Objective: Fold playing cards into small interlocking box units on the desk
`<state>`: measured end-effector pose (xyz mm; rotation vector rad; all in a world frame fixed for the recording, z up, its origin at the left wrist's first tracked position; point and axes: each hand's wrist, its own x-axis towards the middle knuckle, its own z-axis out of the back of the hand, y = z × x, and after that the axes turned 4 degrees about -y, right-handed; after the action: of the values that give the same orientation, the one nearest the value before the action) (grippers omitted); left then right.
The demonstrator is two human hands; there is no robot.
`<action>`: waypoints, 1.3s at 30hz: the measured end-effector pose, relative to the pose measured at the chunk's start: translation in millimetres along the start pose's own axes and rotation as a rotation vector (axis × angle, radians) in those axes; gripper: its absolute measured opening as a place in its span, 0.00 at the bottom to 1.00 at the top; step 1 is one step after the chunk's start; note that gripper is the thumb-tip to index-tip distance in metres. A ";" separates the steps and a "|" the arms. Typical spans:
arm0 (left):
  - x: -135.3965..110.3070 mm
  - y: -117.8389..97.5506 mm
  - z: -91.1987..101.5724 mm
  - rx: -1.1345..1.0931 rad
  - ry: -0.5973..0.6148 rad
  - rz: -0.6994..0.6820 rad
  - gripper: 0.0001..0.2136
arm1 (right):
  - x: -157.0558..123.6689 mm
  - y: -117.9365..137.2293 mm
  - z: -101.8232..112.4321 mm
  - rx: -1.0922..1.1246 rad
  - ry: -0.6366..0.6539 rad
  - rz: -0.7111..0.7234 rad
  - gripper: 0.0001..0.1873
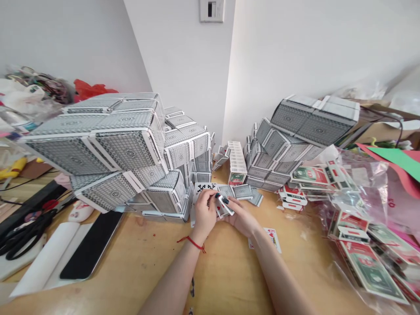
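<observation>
Near the middle of the table, my left hand (206, 212) and my right hand (243, 216) meet over a playing card (224, 210) with red marks, both closed on it; part of it is hidden by the fingers. Dark polish shows on the nails, and a red string circles the left wrist. Just behind the hands lie a face-up card with black pips (204, 187) and several grey-backed cards (243, 192). A face-up card with a red figure (272, 238) lies partly under my right forearm.
Structures of folded grey cards rise at left (121, 148) and right (278, 148). Between them stands a row of card boxes (236, 162). Red and green card boxes (370, 262) fill plastic at right. A black phone (92, 245) and scissors (29, 234) lie at left.
</observation>
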<state>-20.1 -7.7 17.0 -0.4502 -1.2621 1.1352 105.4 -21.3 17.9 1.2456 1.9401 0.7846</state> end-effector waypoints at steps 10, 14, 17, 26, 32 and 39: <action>-1.9 8.9 -1.7 0.085 -0.076 0.061 0.09 | 6.4 -5.8 3.1 -0.035 -0.107 0.129 0.18; -3.1 8.9 -3.5 0.106 -0.072 0.036 0.09 | 9.4 -6.6 6.4 -0.043 -0.250 0.227 0.17; -4.5 6.7 -5.3 0.085 -0.045 -0.008 0.09 | 10.5 -5.6 8.9 -0.041 -0.331 0.287 0.16; -3.0 -1.0 -2.8 0.077 0.212 -0.073 0.21 | 12.8 -9.2 13.0 -0.121 -0.475 0.385 0.25; -4.4 -4.9 -1.4 -0.035 0.361 -0.015 0.29 | 10.0 -6.4 12.2 -0.121 -0.337 0.245 0.23; -3.4 -9.9 -3.2 -0.211 0.410 0.086 0.26 | 10.4 -5.1 15.9 -0.159 -0.361 0.336 0.26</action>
<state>-12.8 -13.8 22.2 -0.8569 -1.0092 0.9235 112.6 -11.5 2.3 1.5167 1.3755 0.7962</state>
